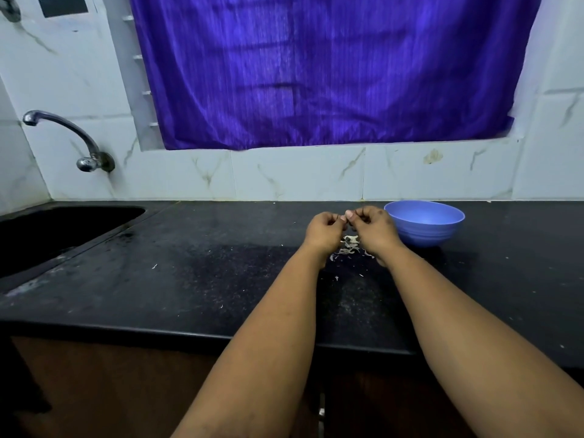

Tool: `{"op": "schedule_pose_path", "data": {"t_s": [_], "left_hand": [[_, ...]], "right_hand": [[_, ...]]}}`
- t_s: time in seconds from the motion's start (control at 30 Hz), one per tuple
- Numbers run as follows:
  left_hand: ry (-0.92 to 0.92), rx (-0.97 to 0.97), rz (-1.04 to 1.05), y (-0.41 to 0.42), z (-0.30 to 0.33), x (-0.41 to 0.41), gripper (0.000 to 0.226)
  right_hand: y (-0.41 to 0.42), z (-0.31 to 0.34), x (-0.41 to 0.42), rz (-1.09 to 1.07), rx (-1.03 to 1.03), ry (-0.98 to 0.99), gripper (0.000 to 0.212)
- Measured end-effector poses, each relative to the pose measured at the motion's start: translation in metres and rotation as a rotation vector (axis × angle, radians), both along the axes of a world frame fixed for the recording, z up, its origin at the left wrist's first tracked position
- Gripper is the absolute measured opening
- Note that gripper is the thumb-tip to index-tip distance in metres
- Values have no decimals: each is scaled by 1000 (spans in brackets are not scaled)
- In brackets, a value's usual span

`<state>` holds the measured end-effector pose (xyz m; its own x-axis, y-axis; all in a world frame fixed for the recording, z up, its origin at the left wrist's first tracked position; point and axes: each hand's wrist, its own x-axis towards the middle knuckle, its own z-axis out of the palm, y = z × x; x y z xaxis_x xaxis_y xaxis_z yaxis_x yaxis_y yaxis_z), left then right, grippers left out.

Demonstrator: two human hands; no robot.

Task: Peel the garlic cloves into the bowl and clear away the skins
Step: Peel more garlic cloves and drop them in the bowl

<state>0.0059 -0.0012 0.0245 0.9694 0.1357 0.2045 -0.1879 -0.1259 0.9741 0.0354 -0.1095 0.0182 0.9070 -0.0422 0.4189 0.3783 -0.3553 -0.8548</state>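
Mid-peel here: my left hand (325,230) and right hand (373,227) both pinch one garlic clove (347,215) at frame centre, above the skins (349,245). Next I reckon it drops into the blue bowl (423,227) just right.

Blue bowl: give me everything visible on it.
The blue bowl looks like matte plastic, round, with faint horizontal ridges on its outer wall. It stands upright on the black countertop near the tiled wall, just right of the right hand. Nothing visibly touches it. Its inside is hidden from this angle.
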Motion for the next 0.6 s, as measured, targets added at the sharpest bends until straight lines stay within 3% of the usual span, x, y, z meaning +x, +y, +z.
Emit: {"op": "schedule_pose_path", "data": {"t_s": [0.27,0.6], "left_hand": [[-42,138,136,9,-3,4,22],[-153,592,225,9,-1,-1,19]], "right_hand": [[-1,5,-9,52,-48,-18,3],[-6,10,-14,-91,-418,-189,10]]}}
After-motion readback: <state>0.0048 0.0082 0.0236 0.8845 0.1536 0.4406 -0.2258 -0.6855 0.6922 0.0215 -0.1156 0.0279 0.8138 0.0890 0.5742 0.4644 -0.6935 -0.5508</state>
